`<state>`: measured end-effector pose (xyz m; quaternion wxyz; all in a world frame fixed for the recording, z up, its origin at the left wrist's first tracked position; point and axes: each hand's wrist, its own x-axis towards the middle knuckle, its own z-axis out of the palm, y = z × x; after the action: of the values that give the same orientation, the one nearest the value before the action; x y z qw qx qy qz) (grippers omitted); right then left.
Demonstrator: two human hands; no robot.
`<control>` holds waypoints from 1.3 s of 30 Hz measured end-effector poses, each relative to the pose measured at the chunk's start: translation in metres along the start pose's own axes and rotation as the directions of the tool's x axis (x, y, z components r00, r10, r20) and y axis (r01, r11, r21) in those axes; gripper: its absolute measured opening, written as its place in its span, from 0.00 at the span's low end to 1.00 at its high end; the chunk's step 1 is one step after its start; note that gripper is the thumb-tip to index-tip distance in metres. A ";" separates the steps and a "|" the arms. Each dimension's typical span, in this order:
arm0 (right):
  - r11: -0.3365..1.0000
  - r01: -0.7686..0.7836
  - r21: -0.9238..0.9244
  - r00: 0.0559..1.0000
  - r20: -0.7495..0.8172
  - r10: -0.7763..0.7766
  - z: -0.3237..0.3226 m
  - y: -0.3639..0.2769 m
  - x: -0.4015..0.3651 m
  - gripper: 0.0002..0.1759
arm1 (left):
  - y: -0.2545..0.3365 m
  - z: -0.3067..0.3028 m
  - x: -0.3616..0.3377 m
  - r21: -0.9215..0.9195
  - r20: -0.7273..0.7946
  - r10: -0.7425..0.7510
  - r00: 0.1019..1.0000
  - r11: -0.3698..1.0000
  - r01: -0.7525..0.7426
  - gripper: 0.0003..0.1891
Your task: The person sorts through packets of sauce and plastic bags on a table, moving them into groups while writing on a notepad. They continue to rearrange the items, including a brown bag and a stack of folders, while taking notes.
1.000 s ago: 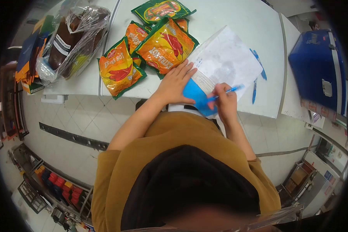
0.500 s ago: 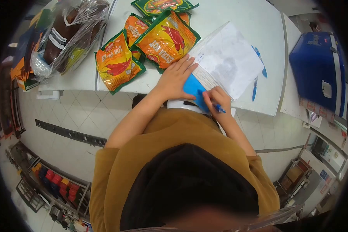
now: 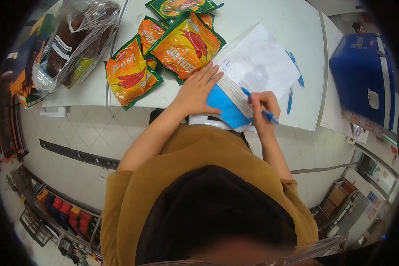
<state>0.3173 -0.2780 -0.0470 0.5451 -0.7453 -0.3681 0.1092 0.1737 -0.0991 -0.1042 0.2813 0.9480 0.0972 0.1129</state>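
My left hand (image 3: 194, 92) lies flat, fingers stretched, on the left part of a blue sheet or cover (image 3: 227, 108) at the table's front edge. My right hand (image 3: 266, 108) is closed round a blue pen (image 3: 271, 118), held slanted over the right edge of the papers. Beside the blue piece runs a strip of printed, lined paper (image 3: 235, 93). A large white sheet (image 3: 261, 62) with a little handwriting spreads beyond it. Several orange and green "Extra Hot" sauce pouches (image 3: 188, 44) lie just past my left fingertips.
Two blue pens (image 3: 297, 71) (image 3: 290, 101) lie right of the white sheet. A clear plastic bag (image 3: 82, 44) with a brown-filled pack stands on the left of the white table (image 3: 139, 99). A blue cooler box (image 3: 361, 75) sits at the right.
My right hand, with the pen, has lifted off the blue piece and moved right, uncovering its lower corner. My left hand stays on the blue piece; the whole view shifts slightly.
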 end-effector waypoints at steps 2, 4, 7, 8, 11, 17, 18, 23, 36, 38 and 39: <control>0.989 0.085 -0.118 0.992 0.101 -0.073 -0.003 0.003 0.005 0.04 | 0.001 0.000 -0.001 0.012 0.010 0.000 1.000 1.000 -0.001 0.56; 0.969 0.115 -0.220 0.982 0.170 -0.078 -0.001 -0.001 0.004 0.05 | 0.001 0.000 0.000 0.016 0.010 -0.002 1.000 1.000 0.002 0.56; 0.967 0.157 -0.203 0.952 0.291 -0.094 0.000 0.001 -0.002 0.05 | 0.001 -0.001 0.000 0.011 0.007 0.004 1.000 1.000 -0.004 0.56; 0.980 0.073 -0.188 0.942 0.336 -0.006 -0.003 -0.002 -0.002 0.06 | 0.001 -0.001 0.000 0.012 0.005 0.002 1.000 1.000 -0.002 0.56; 0.967 0.114 -0.226 0.977 0.200 -0.069 -0.004 0.002 -0.003 0.07 | 0.001 -0.001 0.001 0.012 0.007 0.004 1.000 1.000 -0.005 0.55; 0.974 0.156 -0.167 0.944 0.316 -0.097 -0.005 -0.002 -0.014 0.06 | 0.001 -0.001 0.001 0.011 0.010 0.012 1.000 1.000 -0.012 0.55; 0.964 0.179 -0.195 0.968 0.210 -0.137 -0.005 -0.003 -0.012 0.06 | 0.000 -0.001 0.001 0.013 0.010 0.011 1.000 1.000 -0.011 0.55; 0.965 0.116 -0.236 0.959 0.278 -0.047 -0.008 -0.005 -0.023 0.06 | 0.001 0.000 0.000 0.010 0.021 0.003 1.000 1.000 -0.003 0.56; 0.922 -0.324 0.212 0.758 -0.525 0.387 -0.099 0.033 0.029 0.24 | 0.006 -0.004 0.003 0.023 0.040 -0.022 0.999 1.000 0.021 0.56; 0.934 -0.237 0.268 0.713 -0.605 0.355 -0.126 0.048 0.041 0.25 | 0.008 -0.006 0.005 0.034 0.047 -0.023 0.999 0.999 0.021 0.57; 0.937 -0.190 0.292 0.688 -0.641 0.340 -0.138 0.059 0.044 0.26 | 0.009 -0.006 0.005 0.040 0.050 -0.024 0.998 0.999 0.022 0.57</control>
<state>0.4517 -0.3575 -0.0362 0.6929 -0.7186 -0.0166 -0.0576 0.1780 -0.1023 -0.0931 0.2664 0.9547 0.1031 0.0837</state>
